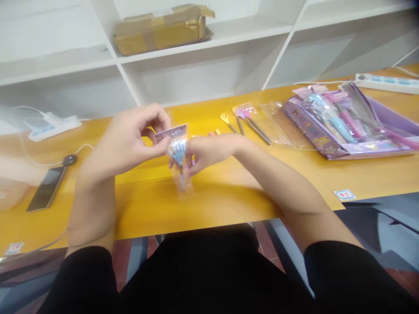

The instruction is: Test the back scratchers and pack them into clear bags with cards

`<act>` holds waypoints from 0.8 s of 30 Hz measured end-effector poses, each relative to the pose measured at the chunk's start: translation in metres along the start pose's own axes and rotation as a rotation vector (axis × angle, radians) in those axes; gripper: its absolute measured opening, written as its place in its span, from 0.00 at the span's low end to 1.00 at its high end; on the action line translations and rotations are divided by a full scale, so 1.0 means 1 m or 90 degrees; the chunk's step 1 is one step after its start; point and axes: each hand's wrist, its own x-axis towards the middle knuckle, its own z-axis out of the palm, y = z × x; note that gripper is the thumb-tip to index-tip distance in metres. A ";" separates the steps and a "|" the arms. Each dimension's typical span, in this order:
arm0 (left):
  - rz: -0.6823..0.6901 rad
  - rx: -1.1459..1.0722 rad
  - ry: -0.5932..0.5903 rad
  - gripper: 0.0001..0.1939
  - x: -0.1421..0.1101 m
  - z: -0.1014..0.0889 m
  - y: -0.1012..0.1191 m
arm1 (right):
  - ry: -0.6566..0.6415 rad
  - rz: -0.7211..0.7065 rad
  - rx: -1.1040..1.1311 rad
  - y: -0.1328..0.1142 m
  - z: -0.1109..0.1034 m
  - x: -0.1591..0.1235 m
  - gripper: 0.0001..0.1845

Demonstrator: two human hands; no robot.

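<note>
A small light-blue, hand-shaped back scratcher point(178, 151) hangs upright in a clear plastic bag point(186, 185) in front of me, its metal handle pointing down. Between thumb and fingers, my left hand point(129, 141) pinches the printed card point(176, 131) at the bag's top. My right hand point(209, 150) is closed at the bag's right side, with its fingertips partly hidden behind the package. Beyond my right wrist lie several loose back scratchers point(240, 112) with yellow, purple and pink heads. A few small coloured pieces point(217, 131) peek out behind my right hand.
At right stands an open purple display box point(322, 135) of bagged items, beside empty clear wrappers point(271, 124). On the left are a phone point(46, 188) and a power strip point(55, 126). A taped carton point(160, 30) sits on the shelf; another power strip point(389, 83) is far right.
</note>
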 end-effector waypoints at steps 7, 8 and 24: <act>0.002 -0.011 0.018 0.21 0.000 -0.008 -0.011 | -0.137 -0.002 0.031 0.022 -0.007 0.014 0.26; -0.006 -0.016 0.027 0.22 0.000 -0.009 -0.012 | -0.121 -0.009 0.020 0.022 -0.013 0.007 0.24; -0.029 0.012 0.035 0.17 0.002 -0.003 -0.008 | 0.625 0.604 -0.503 0.046 -0.119 -0.217 0.08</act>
